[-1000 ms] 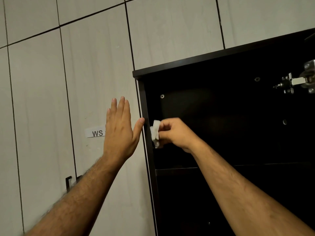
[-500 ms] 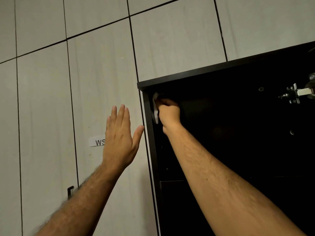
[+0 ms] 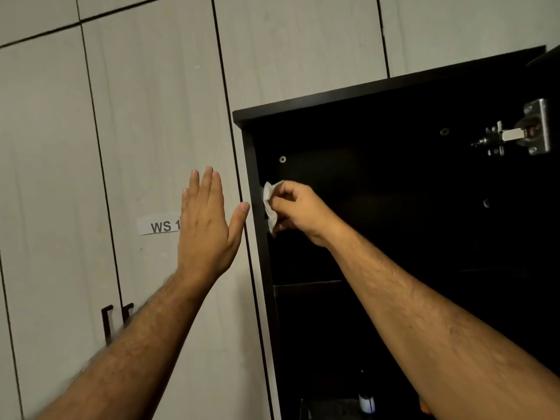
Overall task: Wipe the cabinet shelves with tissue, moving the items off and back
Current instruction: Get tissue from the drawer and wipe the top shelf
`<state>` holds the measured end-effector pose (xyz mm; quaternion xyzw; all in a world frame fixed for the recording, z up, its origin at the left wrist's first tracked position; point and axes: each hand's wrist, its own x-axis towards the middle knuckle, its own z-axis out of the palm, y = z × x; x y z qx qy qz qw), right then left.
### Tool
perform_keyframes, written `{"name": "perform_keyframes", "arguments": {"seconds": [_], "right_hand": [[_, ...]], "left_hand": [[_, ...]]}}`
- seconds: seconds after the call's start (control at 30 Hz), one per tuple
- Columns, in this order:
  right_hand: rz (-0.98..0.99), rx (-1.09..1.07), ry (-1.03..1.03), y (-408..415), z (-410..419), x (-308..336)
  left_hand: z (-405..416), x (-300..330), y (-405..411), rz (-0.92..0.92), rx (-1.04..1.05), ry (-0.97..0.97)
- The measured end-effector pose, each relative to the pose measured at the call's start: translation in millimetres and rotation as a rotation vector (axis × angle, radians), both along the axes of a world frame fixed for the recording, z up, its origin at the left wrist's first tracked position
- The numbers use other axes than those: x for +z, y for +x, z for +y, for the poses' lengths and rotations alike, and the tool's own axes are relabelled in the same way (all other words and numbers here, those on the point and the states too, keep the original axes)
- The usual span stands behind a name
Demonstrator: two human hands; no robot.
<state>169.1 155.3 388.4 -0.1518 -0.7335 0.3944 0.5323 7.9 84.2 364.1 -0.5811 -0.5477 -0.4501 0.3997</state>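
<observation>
A: Where is the tissue (image 3: 269,207)?

B: In the right hand (image 3: 298,212), inside the open black cabinet (image 3: 378,95). The fingers are curled round the crumpled white wad, and the grip presses it against the inner face of the cabinet's left side panel (image 3: 257,237), below a small screw (image 3: 282,159) in that panel.

A: And the left hand (image 3: 206,225)?

B: Flat and spread, fingers straight and close together, pointing up, thumb (image 3: 239,219) out to the side. It holds nothing. It lies over the pale panelled door (image 3: 151,116) just left of the cabinet, with the thumb tip reaching the front edge of the dark side panel. I cannot tell whether the palm actually touches the pale door.

A: Anything beside it?

B: A white label (image 3: 159,225) reading "WS 1", partly covered by the hand. Lower down, two dark handles (image 3: 116,321) show behind the left forearm.

A: What of the shelves?

B: One dark shelf (image 3: 306,284) runs below the right hand. The inside is too dim to say much. A small bottle (image 3: 366,401) stands near the bottom edge. A metal hinge (image 3: 521,133) sits at the upper right.
</observation>
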Motion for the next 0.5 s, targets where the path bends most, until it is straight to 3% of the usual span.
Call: {"name": "perform_keyframes", "arguments": {"seconds": [0.1, 0.3, 0.5], "right_hand": [[-0.187, 0.02, -0.051, 11, 0, -21], [-0.256, -0.071, 0.062, 17, -9, -40], [-0.512, -0.132, 0.091, 20, -23, -50]], "left_hand": [[1, -3, 3, -0.025, -0.046, -0.006], [7, -6, 2, -0.052, -0.108, -0.012], [6, 0, -10, -0.044, -0.188, -0.023]]}}
